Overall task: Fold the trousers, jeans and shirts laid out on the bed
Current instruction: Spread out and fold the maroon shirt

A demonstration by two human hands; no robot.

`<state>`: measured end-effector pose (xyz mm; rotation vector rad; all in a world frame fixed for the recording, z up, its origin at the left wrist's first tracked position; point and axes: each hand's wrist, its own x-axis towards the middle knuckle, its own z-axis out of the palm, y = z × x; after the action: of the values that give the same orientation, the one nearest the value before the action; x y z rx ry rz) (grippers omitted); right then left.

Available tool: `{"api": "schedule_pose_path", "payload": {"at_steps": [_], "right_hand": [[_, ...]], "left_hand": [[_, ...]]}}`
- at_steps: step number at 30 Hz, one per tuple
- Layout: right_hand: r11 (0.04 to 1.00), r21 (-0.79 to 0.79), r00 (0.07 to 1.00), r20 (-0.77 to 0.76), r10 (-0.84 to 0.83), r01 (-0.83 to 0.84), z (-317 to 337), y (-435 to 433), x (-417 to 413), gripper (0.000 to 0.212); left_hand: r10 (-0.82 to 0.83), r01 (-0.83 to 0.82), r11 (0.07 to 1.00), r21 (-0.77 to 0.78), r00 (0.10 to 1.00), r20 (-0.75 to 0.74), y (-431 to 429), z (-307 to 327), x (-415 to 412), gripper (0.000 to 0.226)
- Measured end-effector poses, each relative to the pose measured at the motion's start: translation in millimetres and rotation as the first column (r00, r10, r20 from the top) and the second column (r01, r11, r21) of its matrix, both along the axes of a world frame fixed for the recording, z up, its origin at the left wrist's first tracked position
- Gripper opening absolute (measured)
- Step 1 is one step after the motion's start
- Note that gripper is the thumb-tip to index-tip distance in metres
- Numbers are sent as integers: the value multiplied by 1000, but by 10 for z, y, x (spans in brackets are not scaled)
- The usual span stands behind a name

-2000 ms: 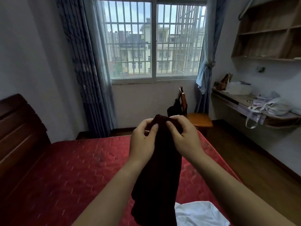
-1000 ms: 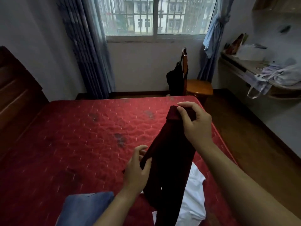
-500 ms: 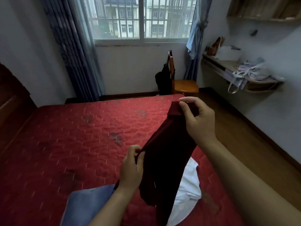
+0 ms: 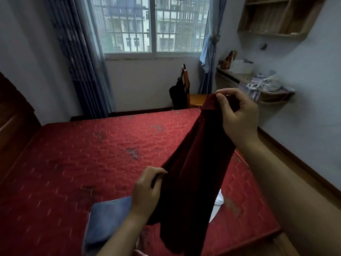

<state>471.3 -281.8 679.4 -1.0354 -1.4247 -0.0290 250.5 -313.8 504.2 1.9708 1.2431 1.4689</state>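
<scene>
Since 2 s ago the left hand [image 4: 146, 193] has moved from the top of the red garment [image 4: 193, 172] down its left edge, which it now grips. The right hand [image 4: 238, 117] pinches the top end, raised above the bed [image 4: 83, 154]. Judgement: the garment is being spread out and no fold is made yet. Its hem is cut off and its type is unclear. It mostly hides the white cloth [image 4: 218, 200], and the left forearm partly covers the jeans [image 4: 107, 218].

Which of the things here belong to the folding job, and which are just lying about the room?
Job in hand:
- dark red garment, gripped by left hand and right hand
- blue jeans on the bed
- white garment, mostly hidden

Lying about:
- chair with black bag
- desk with clutter
- wall shelf
</scene>
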Motion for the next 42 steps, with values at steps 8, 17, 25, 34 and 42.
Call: {"api": "schedule_pose_path", "payload": {"at_steps": [8, 17, 25, 34, 42], "right_hand": [[999, -40, 998, 57, 30, -28, -106, -147, -232, 14], [1000, 14, 999, 47, -14, 14, 25, -180, -190, 10], [992, -2, 991, 21, -130, 130, -47, -223, 200, 11], [951, -69, 952, -40, -305, 302, -381, -365, 684, 8], [942, -117, 948, -18, -318, 313, -440, -378, 1169, 9]], "left_hand": [[-103, 110, 975, -191, 994, 47, -376, -237, 82, 18], [-11, 17, 977, -211, 999, 32, -294, -220, 524, 19], [102, -59, 972, -229, 978, 184, 4, -67, 111, 49], [-62, 57, 994, -96, 997, -53, 169, 160, 168, 10], [-111, 107, 987, -122, 993, -34, 99, 105, 599, 32]]}}
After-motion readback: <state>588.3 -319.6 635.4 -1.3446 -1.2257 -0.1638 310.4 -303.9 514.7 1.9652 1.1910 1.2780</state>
